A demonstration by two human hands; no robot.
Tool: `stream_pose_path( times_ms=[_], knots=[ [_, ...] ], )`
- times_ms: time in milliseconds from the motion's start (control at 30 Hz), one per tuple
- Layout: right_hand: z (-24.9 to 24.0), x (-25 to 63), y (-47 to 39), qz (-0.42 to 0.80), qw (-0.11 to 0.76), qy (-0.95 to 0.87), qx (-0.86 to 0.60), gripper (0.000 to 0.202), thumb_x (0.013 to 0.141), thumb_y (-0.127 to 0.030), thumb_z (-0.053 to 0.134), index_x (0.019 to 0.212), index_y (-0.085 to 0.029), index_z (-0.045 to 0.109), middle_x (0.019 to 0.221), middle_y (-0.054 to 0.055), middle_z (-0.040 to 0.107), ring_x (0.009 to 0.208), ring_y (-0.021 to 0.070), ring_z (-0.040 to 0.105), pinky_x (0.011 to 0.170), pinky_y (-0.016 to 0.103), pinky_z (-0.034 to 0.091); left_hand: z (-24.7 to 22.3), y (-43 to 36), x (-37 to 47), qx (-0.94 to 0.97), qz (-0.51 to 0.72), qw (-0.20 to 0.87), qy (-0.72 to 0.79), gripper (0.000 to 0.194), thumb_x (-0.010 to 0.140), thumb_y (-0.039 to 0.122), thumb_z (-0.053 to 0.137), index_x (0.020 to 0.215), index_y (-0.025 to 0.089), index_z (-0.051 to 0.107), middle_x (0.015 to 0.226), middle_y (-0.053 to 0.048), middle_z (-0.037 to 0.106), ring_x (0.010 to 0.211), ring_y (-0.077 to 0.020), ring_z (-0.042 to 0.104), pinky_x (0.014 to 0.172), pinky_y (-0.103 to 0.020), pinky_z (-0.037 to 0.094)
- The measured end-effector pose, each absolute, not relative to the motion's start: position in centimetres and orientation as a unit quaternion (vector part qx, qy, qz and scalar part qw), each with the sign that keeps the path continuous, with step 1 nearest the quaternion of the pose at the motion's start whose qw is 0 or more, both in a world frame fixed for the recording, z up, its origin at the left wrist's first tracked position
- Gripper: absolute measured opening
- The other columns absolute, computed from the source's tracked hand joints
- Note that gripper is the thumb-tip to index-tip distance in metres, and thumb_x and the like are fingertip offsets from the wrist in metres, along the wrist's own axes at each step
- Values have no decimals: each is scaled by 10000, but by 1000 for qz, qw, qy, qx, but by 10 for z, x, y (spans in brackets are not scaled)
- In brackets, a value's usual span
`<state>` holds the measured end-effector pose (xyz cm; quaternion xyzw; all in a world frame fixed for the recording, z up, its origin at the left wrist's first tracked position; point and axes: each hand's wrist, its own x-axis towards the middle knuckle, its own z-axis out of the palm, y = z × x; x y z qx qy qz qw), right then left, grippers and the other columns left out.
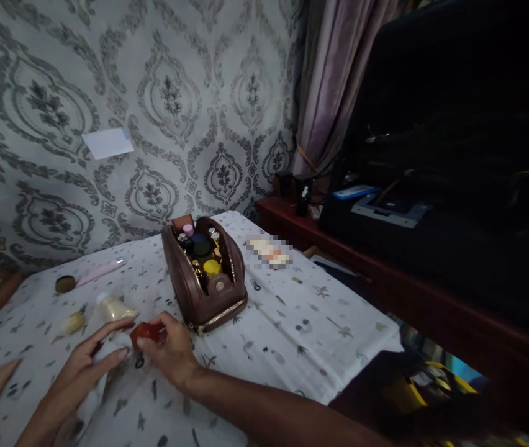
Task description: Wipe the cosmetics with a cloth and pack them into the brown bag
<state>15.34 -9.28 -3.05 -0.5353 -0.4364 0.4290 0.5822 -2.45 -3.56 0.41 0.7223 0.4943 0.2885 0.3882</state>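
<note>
My right hand [176, 357] is closed around a small, glossy red-orange bottle [146, 333], held just above the tablecloth. Against its left side my left hand [76, 366] pinches a white cloth [114, 345], which hangs down below the fingers. Just beyond my hands lies a clear bottle with cream-coloured contents and a white cap [118, 308]. To my right hand's upper right stands a brown leather toiletry bag [181, 279], unzipped. Bottles with silver, pink and dark tops and a yellow lid [212, 268] show inside it.
On the patterned tablecloth [292, 323] at left lie a small yellowish bottle [73, 323], a pink tube [100, 271] and a round dark-lidded item [65, 284]. A blurred-out flat item [269, 250] is right of the bag. A dark red wooden cabinet [376, 261] borders the table's right side.
</note>
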Motion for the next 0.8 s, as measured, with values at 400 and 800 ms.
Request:
stream_pose_path(
  times_ms=[400, 800],
  knots=[
    [-38, 147, -93, 725, 538, -261, -341, 611, 478, -543, 854, 913, -184, 618, 601, -39, 635, 444, 109, 552, 465, 233, 421, 41, -44, 1, 677, 420, 283, 535, 486, 731, 609, 656, 1061, 253, 685, 1180, -43, 683, 1226, -322, 540, 1152, -443, 292],
    [-45, 155, -96, 734, 581, -243, -255, 672, 375, -510, 934, 837, -160, 593, 1235, 94, 623, 689, 158, 672, 458, 243, 504, -32, -63, 12, 581, 465, 299, 597, 353, 763, 541, 623, 854, 209, 700, 845, -69, 729, 925, -306, 667, 866, -444, 533]
  ],
)
